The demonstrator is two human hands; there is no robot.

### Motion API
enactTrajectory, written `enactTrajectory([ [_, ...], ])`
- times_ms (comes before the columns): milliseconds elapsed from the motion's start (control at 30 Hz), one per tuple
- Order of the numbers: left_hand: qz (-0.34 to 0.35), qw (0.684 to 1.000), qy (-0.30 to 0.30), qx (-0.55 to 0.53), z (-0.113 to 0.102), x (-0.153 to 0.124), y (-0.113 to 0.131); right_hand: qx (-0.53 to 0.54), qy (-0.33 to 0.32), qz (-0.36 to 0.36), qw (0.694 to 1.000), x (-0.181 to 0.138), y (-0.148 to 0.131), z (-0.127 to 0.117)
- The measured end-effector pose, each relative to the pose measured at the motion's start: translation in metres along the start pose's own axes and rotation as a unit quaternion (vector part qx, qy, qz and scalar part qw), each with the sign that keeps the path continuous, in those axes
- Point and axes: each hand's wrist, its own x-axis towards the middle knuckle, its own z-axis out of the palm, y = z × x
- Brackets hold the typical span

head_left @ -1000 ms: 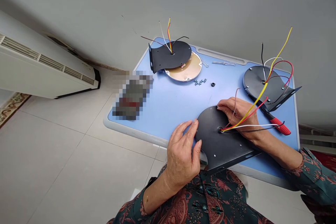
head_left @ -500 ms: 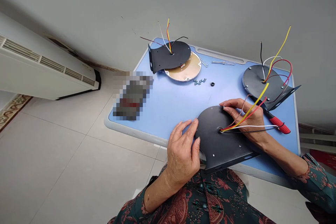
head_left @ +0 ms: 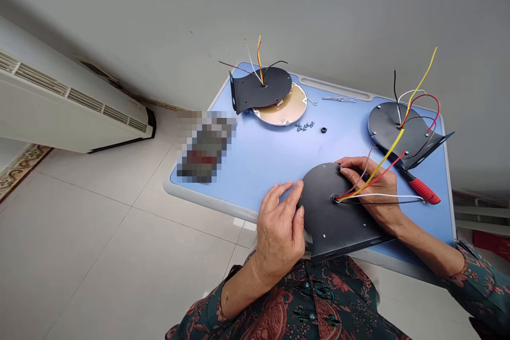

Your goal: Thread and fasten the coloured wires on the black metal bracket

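The black metal plate (head_left: 338, 223), rounded at the far end with a bent flange near me, lies at the table's front edge. Yellow, red, white, black and brown wires (head_left: 376, 172) rise from a grommet in its middle. My left hand (head_left: 281, 228) holds the plate's left rim, fingertips and thumb against the edge. At the far right rim, my right hand (head_left: 372, 188) pinches a tiny shiny piece, apparently a screw (head_left: 341, 168), at the plate's edge. The wires pass in front of this hand. What sits beneath the plate is mostly hidden.
A similar wired plate (head_left: 261, 87) rests askew on a tan round disc (head_left: 292, 109). Another wired unit (head_left: 392, 127) stands right, beside a red-handled screwdriver (head_left: 424, 190). Loose screws (head_left: 305, 126), a black grommet (head_left: 323, 130) and clear-handled tools (head_left: 339, 99) lie on the blue table (head_left: 255, 164).
The view has shifted slightly. Both hands keep nearly the same places on the plate, with the right fingertips still pinched at its far right rim.
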Motion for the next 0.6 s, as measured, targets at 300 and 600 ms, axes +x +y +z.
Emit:
enactTrajectory([
  [300, 0.003, 1.0, -0.002, 0.005, 0.001, -0.001, -0.001, 0.035, 0.003, 0.006, 0.999, -0.001, -0.001, 0.002],
  [600, 0.044, 0.999, 0.002, 0.03, 0.002, -0.004, -0.007, 0.099, 0.052, 0.088, 0.99, 0.018, -0.007, -0.025],
])
